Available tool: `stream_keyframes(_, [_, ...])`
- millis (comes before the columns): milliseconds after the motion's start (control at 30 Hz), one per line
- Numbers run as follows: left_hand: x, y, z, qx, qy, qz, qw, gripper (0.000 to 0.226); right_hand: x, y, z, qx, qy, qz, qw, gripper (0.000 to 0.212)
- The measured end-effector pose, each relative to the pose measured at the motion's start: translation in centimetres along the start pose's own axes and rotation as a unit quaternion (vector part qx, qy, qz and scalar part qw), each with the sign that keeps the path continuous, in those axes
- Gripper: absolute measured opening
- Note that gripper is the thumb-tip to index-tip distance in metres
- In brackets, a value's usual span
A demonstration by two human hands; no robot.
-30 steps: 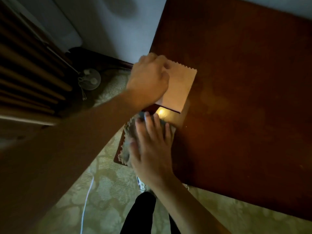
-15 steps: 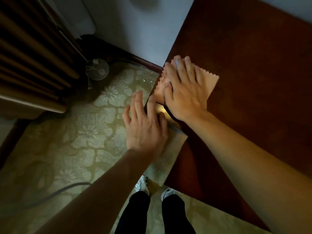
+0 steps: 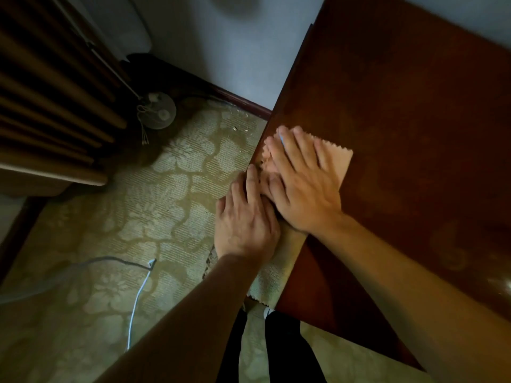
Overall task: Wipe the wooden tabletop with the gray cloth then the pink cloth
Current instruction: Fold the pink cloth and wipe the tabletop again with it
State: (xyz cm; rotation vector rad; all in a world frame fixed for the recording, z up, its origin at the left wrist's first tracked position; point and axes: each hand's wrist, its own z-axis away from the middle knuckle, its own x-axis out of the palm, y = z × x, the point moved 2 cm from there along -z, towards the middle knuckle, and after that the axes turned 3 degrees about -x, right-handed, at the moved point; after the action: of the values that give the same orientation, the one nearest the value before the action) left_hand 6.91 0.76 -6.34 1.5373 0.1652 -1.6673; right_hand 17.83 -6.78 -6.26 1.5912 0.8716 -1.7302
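The dark wooden tabletop (image 3: 414,120) fills the right of the view. A pink cloth (image 3: 336,161) with a zigzag edge lies at the table's left edge, and my right hand (image 3: 301,186) presses flat on it with fingers spread. Just below it, a gray cloth (image 3: 272,283) drapes over the same edge and hangs down toward the floor. My left hand (image 3: 246,219) rests flat on its upper part, fingers straight, touching my right hand's thumb side. Most of both cloths is hidden under my hands.
A patterned carpet (image 3: 154,194) covers the floor left of the table. A round stand base (image 3: 160,110) sits near the wall, and a slatted wooden unit (image 3: 49,106) stands at far left. A pale cable (image 3: 137,299) runs across the carpet. My legs (image 3: 276,352) stand at the table corner.
A second ago my left hand was on the pink cloth and my right on the gray one; they have swapped. Since then my left hand has slid up against my right.
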Motion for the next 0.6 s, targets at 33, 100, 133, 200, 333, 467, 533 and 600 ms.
stream_keyframes(33, [0.0,0.0,0.0,0.001,-0.002,-0.001,1.000,0.058,-0.1,0.7,-0.8,-0.007,0.003,0.006,1.000,0.062])
stream_keyframes(100, [0.0,-0.1,-0.1,-0.002,-0.003,-0.005,1.000,0.058,-0.3,2.2,-3.2,0.016,-0.004,0.012,1.000,0.062])
stream_keyframes(133, [-0.1,-0.1,-0.1,-0.001,-0.005,-0.005,1.000,0.058,-0.4,2.8,-4.3,0.041,-0.014,0.011,0.999,0.062])
stream_keyframes(200, [-0.1,0.0,-0.1,0.003,-0.007,-0.006,1.000,0.059,-0.4,3.2,-5.3,0.076,-0.024,0.015,0.997,0.063])
stream_keyframes(333, [0.1,-0.1,-0.1,0.003,-0.004,-0.001,1.000,0.059,-0.2,0.6,-0.7,0.058,-0.009,0.008,0.998,0.064])
stream_keyframes(467, [0.2,-0.1,-0.1,-0.002,0.004,0.001,1.000,0.060,-0.1,-0.9,2.7,0.030,-0.005,-0.013,0.999,0.063])
stream_keyframes(533, [0.2,-0.1,-0.1,0.003,0.002,-0.003,1.000,0.062,-0.4,0.4,1.3,0.011,-0.010,0.004,1.000,0.062])
stream_keyframes(600, [0.2,-0.1,-0.1,0.002,0.009,-0.004,1.000,0.063,-0.7,2.2,-1.4,0.007,-0.017,0.013,1.000,0.062])
